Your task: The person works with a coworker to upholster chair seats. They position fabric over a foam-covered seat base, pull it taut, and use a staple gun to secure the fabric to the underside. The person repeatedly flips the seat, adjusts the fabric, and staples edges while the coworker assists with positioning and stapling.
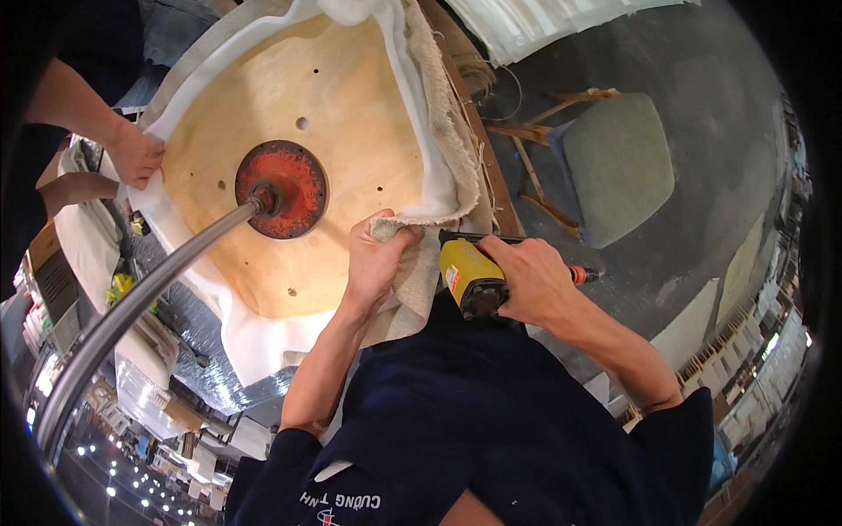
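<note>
A round plywood seat base lies upside down, with a red metal plate and a steel pole at its middle. White padding and beige fabric wrap over its rim. My left hand pinches the beige fabric against the near edge of the wood. My right hand grips a yellow staple gun right beside that fold. Another person's hand holds the white padding at the left rim.
A chair with a grey-green cushion and wooden legs lies on the dark floor at the right. Corrugated white sheets lie at the top. Boxes and clutter crowd the left side below the seat.
</note>
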A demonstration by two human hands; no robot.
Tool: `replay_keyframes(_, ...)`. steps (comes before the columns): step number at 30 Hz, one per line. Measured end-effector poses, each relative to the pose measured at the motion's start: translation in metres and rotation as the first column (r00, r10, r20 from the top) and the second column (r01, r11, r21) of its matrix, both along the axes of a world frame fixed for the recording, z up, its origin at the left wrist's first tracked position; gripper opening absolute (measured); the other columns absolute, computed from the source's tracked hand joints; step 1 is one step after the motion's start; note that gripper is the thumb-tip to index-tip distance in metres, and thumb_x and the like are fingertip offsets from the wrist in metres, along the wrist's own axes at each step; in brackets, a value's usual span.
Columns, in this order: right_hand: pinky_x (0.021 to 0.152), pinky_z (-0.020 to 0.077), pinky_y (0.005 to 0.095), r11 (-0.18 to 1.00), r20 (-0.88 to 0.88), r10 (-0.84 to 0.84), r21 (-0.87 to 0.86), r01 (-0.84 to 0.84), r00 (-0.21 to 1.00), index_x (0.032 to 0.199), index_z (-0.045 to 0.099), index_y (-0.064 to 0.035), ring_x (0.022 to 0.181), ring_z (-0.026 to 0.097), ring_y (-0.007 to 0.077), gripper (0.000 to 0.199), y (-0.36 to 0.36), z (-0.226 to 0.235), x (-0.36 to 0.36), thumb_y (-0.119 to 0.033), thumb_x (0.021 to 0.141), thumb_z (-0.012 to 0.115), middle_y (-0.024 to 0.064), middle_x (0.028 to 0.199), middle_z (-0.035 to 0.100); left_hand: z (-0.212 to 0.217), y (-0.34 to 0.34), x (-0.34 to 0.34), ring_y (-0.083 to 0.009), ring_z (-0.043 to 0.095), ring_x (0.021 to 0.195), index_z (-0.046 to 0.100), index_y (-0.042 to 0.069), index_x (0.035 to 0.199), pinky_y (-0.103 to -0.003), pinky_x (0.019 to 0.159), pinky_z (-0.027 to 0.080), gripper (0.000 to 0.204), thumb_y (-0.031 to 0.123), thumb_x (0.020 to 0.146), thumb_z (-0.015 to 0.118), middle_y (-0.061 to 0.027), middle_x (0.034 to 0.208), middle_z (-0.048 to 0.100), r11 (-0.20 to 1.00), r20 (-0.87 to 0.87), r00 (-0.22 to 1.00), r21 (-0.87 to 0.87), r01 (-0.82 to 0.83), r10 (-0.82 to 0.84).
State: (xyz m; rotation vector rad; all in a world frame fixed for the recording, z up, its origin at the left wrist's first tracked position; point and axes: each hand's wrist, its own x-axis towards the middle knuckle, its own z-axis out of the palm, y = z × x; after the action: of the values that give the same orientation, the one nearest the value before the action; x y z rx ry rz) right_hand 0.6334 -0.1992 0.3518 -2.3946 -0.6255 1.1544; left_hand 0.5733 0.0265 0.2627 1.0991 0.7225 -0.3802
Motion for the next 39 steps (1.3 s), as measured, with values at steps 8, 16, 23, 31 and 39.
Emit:
replay_keyframes(8,0.073,0.0564,0.0493,0.997,0.059,-0.068,-0.044,0.071,0.996,0.110,0.067,-0.0029,0.084,0.072,0.0427,0.049,0.017,-0.013,0.002,-0.023,0.070,0.085,0.0197,0.085,0.073,0.007,0.023,0.024,-0.0160,0.061,0.065,0.068,0.005,0.081,-0.031,0.061,0.046,0.018,0.017,0.092,0.075,-0.0052,0.074,0.068,0.742,-0.067,0.867,0.488,0.460,-0.493)
replay_keyframes(16,0.070,0.0557,0.0471,0.993,0.083,-0.028,0.118,0.018,0.996,0.118,0.065,-0.0086,0.079,0.073,0.0374,0.053,-0.052,-0.010,0.003,-0.027,0.073,0.088,0.0136,0.081,0.073,0.038,-0.008,0.071,-0.0271,0.061,0.100,0.071,0.007,0.080,-0.042,0.088,0.043,0.032,0.036,0.095,0.074,-0.0067,0.080,0.067,-0.164,-0.221,0.243,0.958,0.234,-0.944)
replay_keyframes(23,0.066,0.0556,0.0474,0.974,0.052,0.228,-0.021,-0.227,0.972,0.106,0.062,-0.0070,0.072,0.072,0.0378,0.047,-0.013,-0.007,0.045,-0.028,0.072,0.087,0.0161,0.075,0.070,0.004,0.022,0.023,-0.0280,0.054,0.086,0.057,0.008,0.066,-0.047,0.084,0.033,0.039,0.029,0.094,0.074,-0.0074,0.070,0.055,0.190,0.068,0.475,0.958,0.215,-0.878)
replay_keyframes(31,0.067,0.0594,0.0457,0.823,0.021,0.554,-0.166,-0.543,0.832,0.097,0.062,0.0006,0.073,0.075,0.0369,0.036,0.038,-0.001,0.069,-0.024,0.078,0.080,0.0185,0.075,0.072,0.003,0.005,-0.001,-0.0268,0.054,0.089,0.063,0.009,0.068,-0.048,0.083,0.033,0.034,0.029,0.093,0.075,-0.0055,0.071,0.060,0.234,0.009,0.662,0.939,0.252,-0.749)
replay_keyframes(39,0.070,0.0608,0.0436,0.578,0.106,0.816,-0.134,-0.805,0.568,0.093,0.069,0.0005,0.078,0.077,0.0345,0.026,0.053,-0.012,0.093,-0.020,0.079,0.076,0.0155,0.078,0.074,-0.002,-0.045,-0.035,-0.0285,0.052,0.090,0.064,0.008,0.071,-0.048,0.086,0.031,0.029,0.026,0.092,0.075,-0.0070,0.071,0.060,0.243,-0.056,0.899,0.954,0.177,-0.434)
